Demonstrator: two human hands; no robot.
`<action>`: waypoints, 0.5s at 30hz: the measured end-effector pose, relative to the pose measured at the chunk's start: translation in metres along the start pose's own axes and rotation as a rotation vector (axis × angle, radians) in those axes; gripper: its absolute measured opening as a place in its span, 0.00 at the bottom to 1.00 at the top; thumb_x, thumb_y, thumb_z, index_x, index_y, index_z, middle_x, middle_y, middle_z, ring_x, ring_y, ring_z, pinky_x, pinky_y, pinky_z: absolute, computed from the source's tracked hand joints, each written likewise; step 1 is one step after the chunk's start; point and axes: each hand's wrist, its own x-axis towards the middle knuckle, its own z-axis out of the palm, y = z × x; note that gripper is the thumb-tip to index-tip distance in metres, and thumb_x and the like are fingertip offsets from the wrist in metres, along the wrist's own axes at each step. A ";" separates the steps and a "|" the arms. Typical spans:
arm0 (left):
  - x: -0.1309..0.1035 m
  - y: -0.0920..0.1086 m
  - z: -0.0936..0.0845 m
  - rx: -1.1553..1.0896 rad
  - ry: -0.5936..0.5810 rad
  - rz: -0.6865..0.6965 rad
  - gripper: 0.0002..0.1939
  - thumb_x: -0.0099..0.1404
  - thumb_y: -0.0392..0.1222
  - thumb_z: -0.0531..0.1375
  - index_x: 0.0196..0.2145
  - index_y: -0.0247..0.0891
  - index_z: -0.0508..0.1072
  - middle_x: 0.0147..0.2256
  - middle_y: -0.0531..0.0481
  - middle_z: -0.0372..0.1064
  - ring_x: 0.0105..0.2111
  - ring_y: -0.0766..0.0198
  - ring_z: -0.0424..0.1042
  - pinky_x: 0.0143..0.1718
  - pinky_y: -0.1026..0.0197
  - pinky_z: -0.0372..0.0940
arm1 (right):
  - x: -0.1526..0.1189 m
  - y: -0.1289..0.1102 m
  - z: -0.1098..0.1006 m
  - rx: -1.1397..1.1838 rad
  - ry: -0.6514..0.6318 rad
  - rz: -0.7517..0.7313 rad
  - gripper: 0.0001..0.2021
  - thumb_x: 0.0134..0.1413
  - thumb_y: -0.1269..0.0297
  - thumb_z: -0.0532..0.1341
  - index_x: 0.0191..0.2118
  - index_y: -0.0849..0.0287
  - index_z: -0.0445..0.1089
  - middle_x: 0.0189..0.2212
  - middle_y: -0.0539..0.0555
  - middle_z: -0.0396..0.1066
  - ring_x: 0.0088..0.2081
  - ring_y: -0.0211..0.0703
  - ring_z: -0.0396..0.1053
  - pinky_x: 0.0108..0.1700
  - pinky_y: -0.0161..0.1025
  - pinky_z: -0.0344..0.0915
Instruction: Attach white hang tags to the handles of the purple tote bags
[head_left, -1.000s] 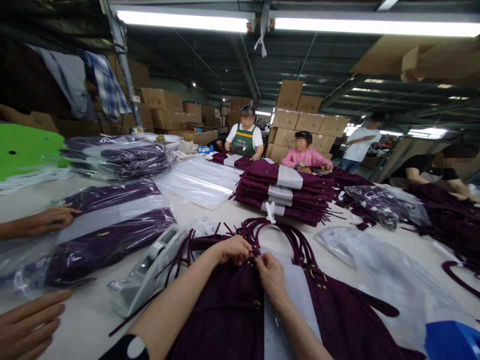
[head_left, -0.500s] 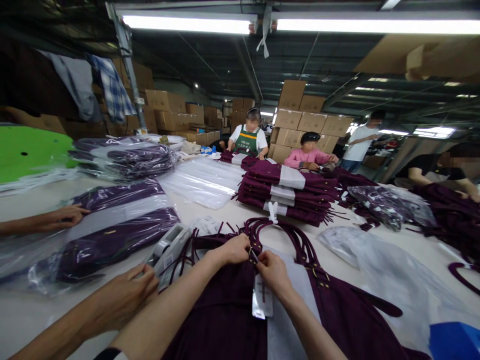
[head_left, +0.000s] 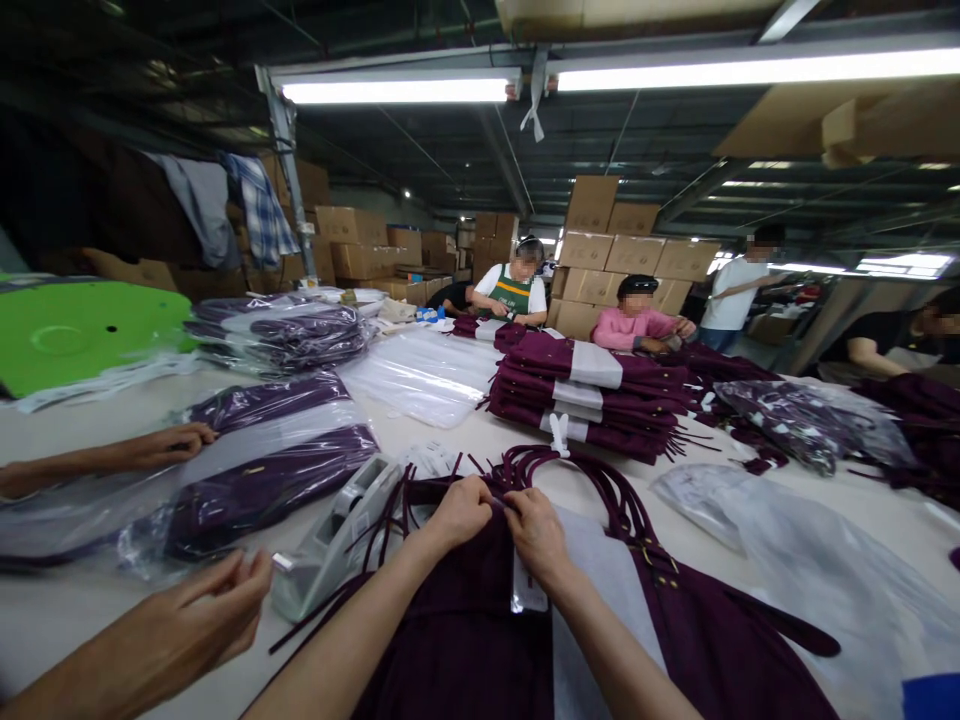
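Note:
A dark purple bag (head_left: 480,610) lies in front of me on the table, with a pale paper band (head_left: 600,590) across it and several looped straps (head_left: 615,490) at its top. My left hand (head_left: 463,512) pinches the bag's upper edge. Close beside it, my right hand (head_left: 534,525) grips the same edge, its fingertips nearly touching the left ones. Below my right hand hangs a tag (head_left: 528,588) in a clear sleeve. Whatever small part lies between my fingertips is hidden.
At left, another person's hands (head_left: 225,610) are near a tape dispenser (head_left: 337,540) and a plastic-wrapped bag (head_left: 262,480). Ahead are stacked purple bags (head_left: 585,385) and clear plastic sheets (head_left: 427,375). Crumpled plastic (head_left: 810,560) lies right. Several people work beyond.
My hands have come closer together on the bag edge, and the metal piece between them no longer shows. The neighbour's nearer hand has moved away from the dispenser. The whole view has shifted slightly.

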 end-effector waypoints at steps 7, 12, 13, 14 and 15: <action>-0.002 0.004 -0.001 -0.019 -0.021 0.021 0.10 0.47 0.29 0.52 0.24 0.34 0.73 0.28 0.49 0.70 0.32 0.64 0.68 0.37 0.64 0.61 | 0.006 0.003 0.008 0.014 0.030 -0.009 0.10 0.53 0.70 0.52 0.33 0.59 0.70 0.34 0.56 0.66 0.40 0.43 0.64 0.43 0.36 0.60; 0.003 0.004 0.008 -0.019 0.029 -0.042 0.06 0.49 0.30 0.54 0.22 0.34 0.70 0.25 0.50 0.67 0.28 0.64 0.65 0.34 0.63 0.59 | 0.005 0.003 0.007 0.024 0.048 -0.004 0.09 0.54 0.69 0.51 0.32 0.59 0.69 0.33 0.54 0.66 0.37 0.41 0.65 0.41 0.35 0.61; 0.005 0.004 0.011 -0.026 0.044 -0.054 0.05 0.49 0.30 0.54 0.23 0.35 0.70 0.24 0.51 0.66 0.28 0.65 0.64 0.33 0.63 0.58 | 0.005 0.003 0.006 0.022 0.052 -0.007 0.09 0.54 0.69 0.51 0.32 0.59 0.69 0.33 0.54 0.66 0.37 0.40 0.65 0.41 0.34 0.61; 0.006 0.004 0.014 -0.036 0.056 -0.061 0.06 0.49 0.29 0.55 0.25 0.35 0.70 0.24 0.53 0.66 0.27 0.65 0.64 0.32 0.64 0.58 | 0.004 0.004 0.005 0.019 0.055 -0.012 0.09 0.54 0.69 0.50 0.33 0.59 0.69 0.33 0.54 0.66 0.37 0.40 0.65 0.41 0.34 0.60; 0.007 0.004 0.017 -0.050 0.062 -0.063 0.07 0.49 0.29 0.56 0.27 0.36 0.70 0.24 0.54 0.65 0.27 0.66 0.64 0.32 0.64 0.58 | 0.003 0.004 0.004 0.014 0.056 -0.016 0.10 0.54 0.69 0.50 0.32 0.58 0.68 0.33 0.53 0.66 0.37 0.39 0.65 0.41 0.34 0.60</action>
